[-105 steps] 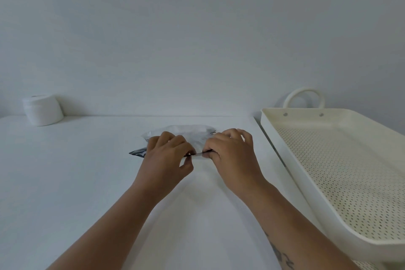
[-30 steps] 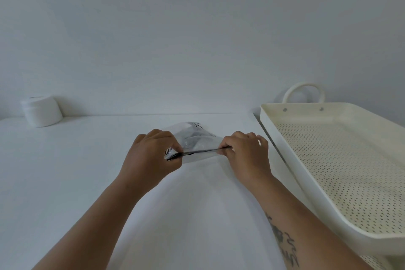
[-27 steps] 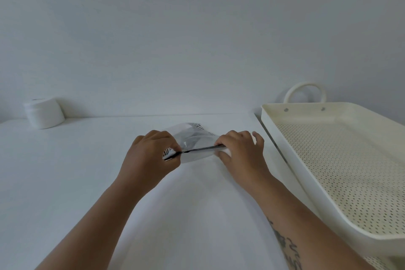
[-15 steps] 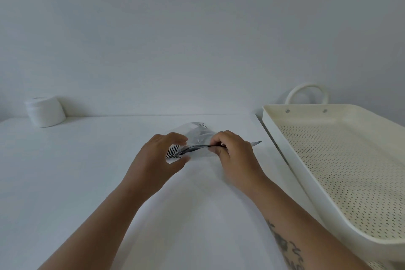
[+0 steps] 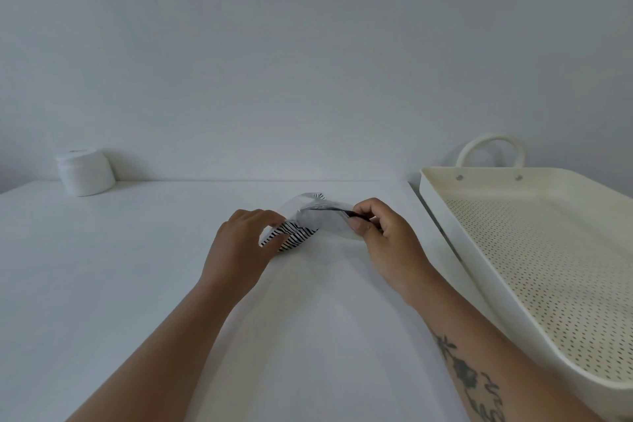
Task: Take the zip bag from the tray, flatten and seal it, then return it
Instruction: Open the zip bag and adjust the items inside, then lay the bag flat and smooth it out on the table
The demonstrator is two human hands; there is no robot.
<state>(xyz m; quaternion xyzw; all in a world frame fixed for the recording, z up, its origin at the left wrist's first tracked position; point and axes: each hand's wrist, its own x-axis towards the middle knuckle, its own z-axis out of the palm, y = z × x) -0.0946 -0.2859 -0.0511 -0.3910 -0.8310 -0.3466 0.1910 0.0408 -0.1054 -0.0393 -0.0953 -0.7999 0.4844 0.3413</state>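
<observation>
A small clear zip bag point(image 5: 310, 221) with black-and-white stripes at one end is held just above the white table point(image 5: 137, 284) at mid-depth. My right hand point(image 5: 387, 236) pinches the bag's dark zip edge between thumb and fingers at its right end. My left hand point(image 5: 239, 243) rests against the bag's striped left end with fingers curled around it. The cream perforated tray point(image 5: 442, 212) with a loop handle sits to the right; nothing shows in it.
A white round jar point(image 5: 85, 172) stands at the back left against the wall. The tray overhangs the table's right edge. Bare white tabletop lies in front of my hands and to the left.
My right hand slid right along the zip edge, then back, and now pinches its right end. My left hand shifted from pinching the edge to holding the striped end; the bag has turned.
</observation>
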